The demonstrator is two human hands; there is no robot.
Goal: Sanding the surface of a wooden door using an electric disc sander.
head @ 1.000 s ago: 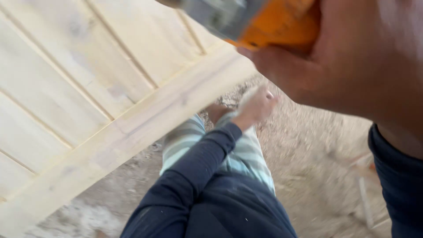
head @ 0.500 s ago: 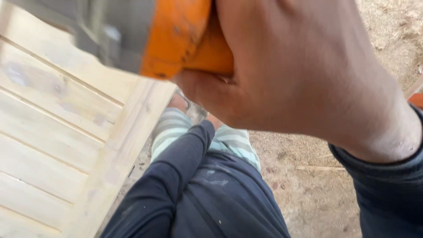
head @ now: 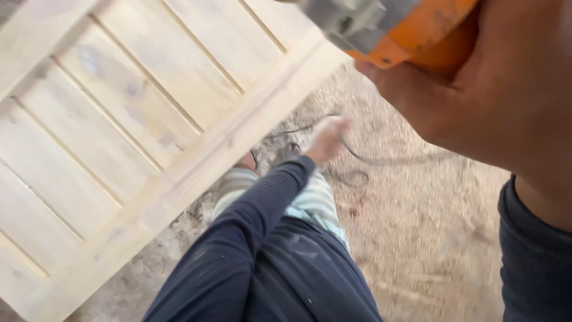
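Note:
My right hand (head: 476,101) is raised close to the camera at the upper right, gripping an orange and grey power tool (head: 387,27) by its orange body. My left hand (head: 328,137) hangs down at the end of a dark blue sleeve, blurred, just above a thin dark cord (head: 363,158) lying on the ground; whether it holds the cord is unclear. A pale wooden panel (head: 119,131) made of slats inside a frame fills the left side, its frame edge beside my left arm.
Dusty ground covered with sawdust (head: 417,226) spreads to the right and below. My striped trousers (head: 316,203) and a sandalled foot (head: 250,161) stand next to the panel's edge. The cord forms a loop (head: 345,177) near my foot.
The view swung. My right hand with the tool went from filling the top middle to the upper right. My left hand, hidden half a second ago, shows again, reaching down by the cord.

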